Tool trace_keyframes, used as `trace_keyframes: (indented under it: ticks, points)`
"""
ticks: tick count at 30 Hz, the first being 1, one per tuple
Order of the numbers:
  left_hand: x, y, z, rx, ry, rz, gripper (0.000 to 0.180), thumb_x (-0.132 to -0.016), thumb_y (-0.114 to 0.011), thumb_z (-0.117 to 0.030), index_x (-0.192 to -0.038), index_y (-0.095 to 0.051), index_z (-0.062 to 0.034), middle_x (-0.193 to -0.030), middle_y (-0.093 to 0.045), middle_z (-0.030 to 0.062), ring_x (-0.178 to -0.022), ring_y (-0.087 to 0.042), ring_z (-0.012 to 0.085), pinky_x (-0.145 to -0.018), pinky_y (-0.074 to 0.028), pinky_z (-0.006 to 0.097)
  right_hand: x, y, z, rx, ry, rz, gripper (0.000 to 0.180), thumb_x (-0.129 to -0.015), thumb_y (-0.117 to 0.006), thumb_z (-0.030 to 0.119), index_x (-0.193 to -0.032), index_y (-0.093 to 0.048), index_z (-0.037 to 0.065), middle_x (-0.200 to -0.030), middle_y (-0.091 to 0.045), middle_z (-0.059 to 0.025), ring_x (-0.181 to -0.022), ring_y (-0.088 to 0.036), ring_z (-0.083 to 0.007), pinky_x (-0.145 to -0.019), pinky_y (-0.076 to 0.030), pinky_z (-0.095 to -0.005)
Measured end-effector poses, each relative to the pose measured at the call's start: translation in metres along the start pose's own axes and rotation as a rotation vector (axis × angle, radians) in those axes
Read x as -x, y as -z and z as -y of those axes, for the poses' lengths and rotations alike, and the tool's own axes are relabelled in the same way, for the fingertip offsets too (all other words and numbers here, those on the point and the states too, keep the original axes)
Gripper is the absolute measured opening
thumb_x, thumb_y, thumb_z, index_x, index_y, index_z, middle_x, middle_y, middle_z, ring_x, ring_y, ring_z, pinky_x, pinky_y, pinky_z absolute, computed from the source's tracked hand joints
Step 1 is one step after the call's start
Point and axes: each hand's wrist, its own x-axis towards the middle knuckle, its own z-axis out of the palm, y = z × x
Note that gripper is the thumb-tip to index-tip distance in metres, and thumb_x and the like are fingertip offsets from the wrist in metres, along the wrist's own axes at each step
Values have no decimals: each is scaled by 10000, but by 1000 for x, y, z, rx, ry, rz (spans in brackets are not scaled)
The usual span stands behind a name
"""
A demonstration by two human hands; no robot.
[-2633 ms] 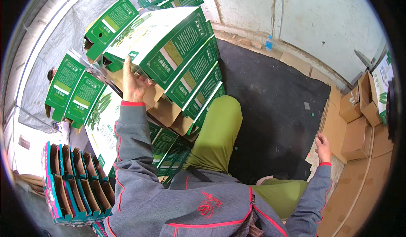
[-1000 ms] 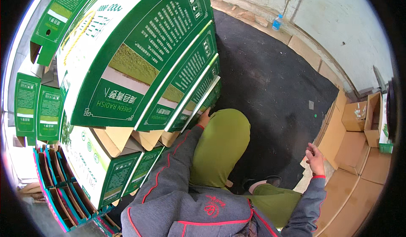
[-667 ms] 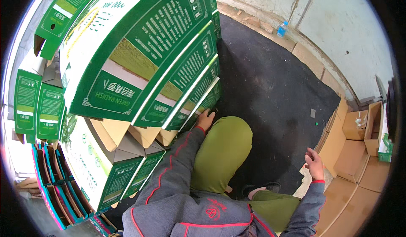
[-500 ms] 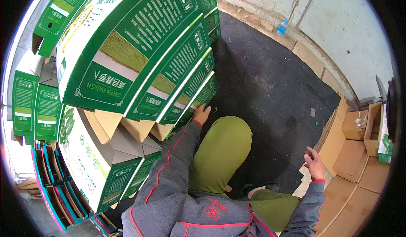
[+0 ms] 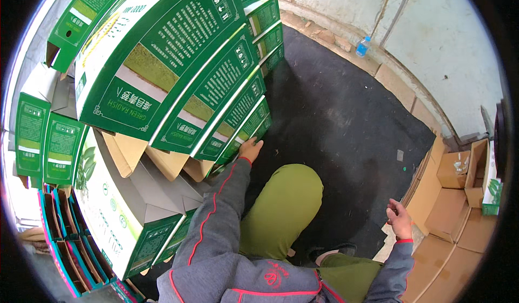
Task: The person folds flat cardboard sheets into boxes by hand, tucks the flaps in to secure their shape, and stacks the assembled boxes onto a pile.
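Left hand (image 5: 250, 149): fingers spread flat against lowest of stacked green cartons (image 5: 178, 81), at black floor mat's (image 5: 346, 119) left edge. Right hand (image 5: 400, 219): loosely curled, holding nothing, above flattened brown cardboard (image 5: 448, 216) along mat's right edge.

Green-and-white printed cardboard cartons (image 5: 178, 71) stand nested in a leaning row, brown flaps open.

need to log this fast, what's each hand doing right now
left hand: open, fingers resting on the edge of the stacked green boxes, gripping nothing.
right hand: loosely open, empty, held over the flat brown cardboard.
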Motion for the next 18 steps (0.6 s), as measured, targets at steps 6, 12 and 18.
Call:
trace_keyframes:
  ticks: [6, 12, 18]
  points:
    - [-5, 3, 2, 27, 24, 74, 617, -802, -678, -386, -1280, -540, -20, -1199, -595, 238, -1110, -579, 343, -949, -451, 404, 7, 1, 3, -27, -15, -13, 413, -879, -588, 91, -1281, -526, 21, -1060, -609, -73, -832, -563, -112, -613, -473, -251]
    - [28, 11, 3, 28, 55, 61, 716, -808, -694, -362, -1351, -437, 29, -1312, -523, 224, -1204, -518, 314, -1002, -406, 387, 0, 1, -11, 37, 42, 17, 427, -881, -584, 96, -1297, -515, 30, -1088, -605, -83, -850, -565, -118, -627, -476, -247]
    - [122, 25, 16, 0, 76, 240, 671, -774, -670, -439, -1290, -527, -35, -1224, -579, 218, -1139, -554, 341, -956, -442, 397, 0, 12, -25, 28, 31, 49, 455, -893, -557, 162, -1331, -484, 62, -1136, -580, -76, -877, -567, -130, -629, -486, -259]
